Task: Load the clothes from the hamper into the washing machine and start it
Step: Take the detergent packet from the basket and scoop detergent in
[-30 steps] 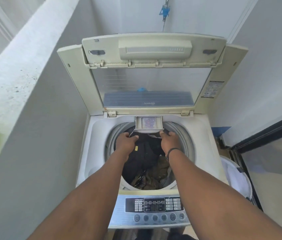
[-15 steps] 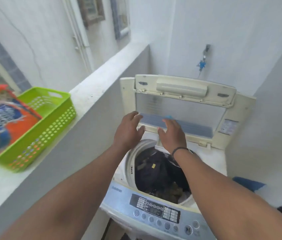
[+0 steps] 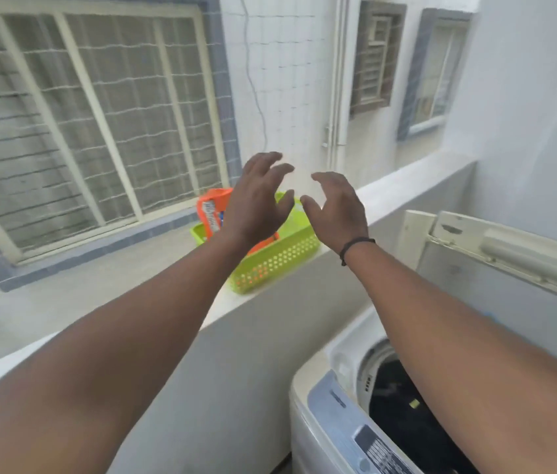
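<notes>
The white top-loading washing machine [image 3: 318,384] sits at the lower right with its lid [image 3: 509,254] raised. Dark clothes [image 3: 403,408] fill its drum. A lime green basket [image 3: 280,261] stands on the white ledge [image 3: 403,189] to the left, and an orange detergent bag [image 3: 212,213] leans inside it. My left hand [image 3: 256,203] hovers open in front of the bag, fingers spread. My right hand [image 3: 338,206] is open too, just above the basket's right end. Neither hand touches anything.
The ledge tops a grey half wall [image 3: 236,371] beside the machine. Beyond it are barred windows [image 3: 92,121] and a tiled outer wall [image 3: 287,80]. The machine's control panel [image 3: 376,449] is at the bottom edge.
Both hands have left the machine's detergent drawer and swung up and left to the green basket. The view has turned left with them, so the machine now sits at the lower right.
</notes>
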